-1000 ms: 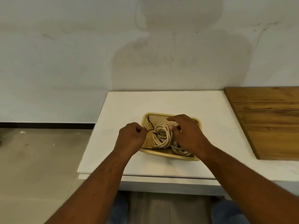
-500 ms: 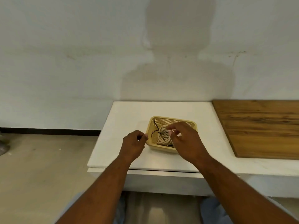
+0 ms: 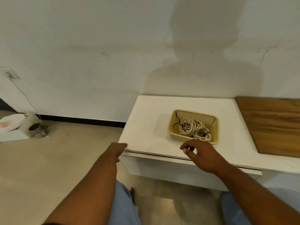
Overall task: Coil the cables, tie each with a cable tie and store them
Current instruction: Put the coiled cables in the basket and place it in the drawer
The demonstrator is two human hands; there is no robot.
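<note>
Over the front edge of the bench (image 3: pixel 146 127), the right hand (image 3: pixel 201 153) hangs loosely curled, empty, near the basket (image 3: pixel 169 126) of coiled cables (image 3: pixel 188 127); the left hand (image 3: pixel 117 147), relaxed and empty, is at the corner.

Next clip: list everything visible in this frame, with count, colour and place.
coiled cables: two, cream, in the basket
cable ties: two, black, one on each coil
basket: one, yellow, on the table
table: one, white, against the wall
wooden board: one, brown, right of the basket
metal can: one, silvery, on the floor, left
white box: one, beside the can
left hand: at the table's near corner, empty
right hand: in front of the basket, empty
</note>
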